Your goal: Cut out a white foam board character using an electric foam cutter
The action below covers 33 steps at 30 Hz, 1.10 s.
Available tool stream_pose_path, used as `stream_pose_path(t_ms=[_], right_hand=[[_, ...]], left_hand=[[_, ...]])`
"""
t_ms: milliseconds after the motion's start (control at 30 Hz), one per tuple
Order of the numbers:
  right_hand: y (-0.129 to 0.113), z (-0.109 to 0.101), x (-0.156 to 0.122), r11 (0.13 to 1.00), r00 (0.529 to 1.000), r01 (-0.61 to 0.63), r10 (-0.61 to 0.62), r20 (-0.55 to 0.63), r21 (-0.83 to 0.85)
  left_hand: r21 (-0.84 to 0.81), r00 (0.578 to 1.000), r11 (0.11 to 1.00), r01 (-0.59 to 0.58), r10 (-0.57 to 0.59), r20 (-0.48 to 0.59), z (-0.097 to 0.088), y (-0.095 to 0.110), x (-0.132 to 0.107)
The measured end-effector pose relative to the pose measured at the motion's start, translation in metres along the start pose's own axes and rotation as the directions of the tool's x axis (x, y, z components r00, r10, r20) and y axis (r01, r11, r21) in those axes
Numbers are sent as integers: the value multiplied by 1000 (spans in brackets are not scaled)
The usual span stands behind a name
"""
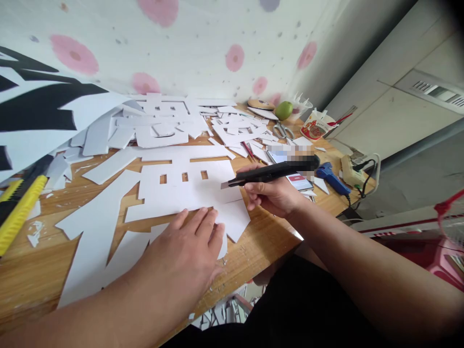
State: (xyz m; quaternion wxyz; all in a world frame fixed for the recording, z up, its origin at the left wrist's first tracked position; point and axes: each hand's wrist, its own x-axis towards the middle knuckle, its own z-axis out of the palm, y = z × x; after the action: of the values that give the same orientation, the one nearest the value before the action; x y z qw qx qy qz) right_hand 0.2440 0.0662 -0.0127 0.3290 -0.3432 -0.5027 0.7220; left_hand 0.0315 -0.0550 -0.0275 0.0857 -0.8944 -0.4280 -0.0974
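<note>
My R hand (270,193) has its fingers wrapped round a blk cutter (281,170), pinching the body btwn thumb and fingers, blade (228,184) out and pointing L. Blade sits over the R part of a white cut-out sheet (217,166); from my feed I can't tell if the tip touches. A thin line runs across the sheet just below the blade.

My L hand (184,249) is palm down, fingers slightly spread, tips at the sheet's lower edge; they pinch nothing. The sheet lies flat mid-surface (266,229), btwn me and the scrap pile, w/ 3 small rect. holes in a row, wood showing thru.

To the L I've got a long angled white piece (97,232), then a yellow/blk cutter (23,212) at the edge of view, near a big blk-and-white sheet (43,106). Behind: a heap of white offcuts (239,128), scissors (286,130) w/ open handles up, a green fruit (283,110) and a printed tub (315,126) by the wall (203,53).

R side: phone (300,181) partly hidden behind my R hand + cutter, a blue glue gun (333,179), and a power strip (350,166) w/ plugs in. More scraps (224,314) below the front edge.
</note>
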Motion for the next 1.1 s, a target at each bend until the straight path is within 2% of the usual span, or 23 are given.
stream_pose_path(t_ms=[100,233,333,633,1100], right_hand=[[-2,5,0,999,999,-38,38,4,20],[-2,18,5,997,985,57,-66,-157,-61],[0,27,11,983,967,63,-103,-234,-172],[7,36,17,988,969,-19,-20,-246,-154],[14,34,20,986,956,1,-49,-290,-166]], left_hand=[[-12,999,1000,19,-20,-46,-2,1,-1],[22,997,999,-39,40,-62,-1,1,-1],[46,996,997,-64,67,-53,2,2,0],[33,991,997,-70,73,-109,2,4,-3],[42,994,995,-87,90,-63,0,5,0]])
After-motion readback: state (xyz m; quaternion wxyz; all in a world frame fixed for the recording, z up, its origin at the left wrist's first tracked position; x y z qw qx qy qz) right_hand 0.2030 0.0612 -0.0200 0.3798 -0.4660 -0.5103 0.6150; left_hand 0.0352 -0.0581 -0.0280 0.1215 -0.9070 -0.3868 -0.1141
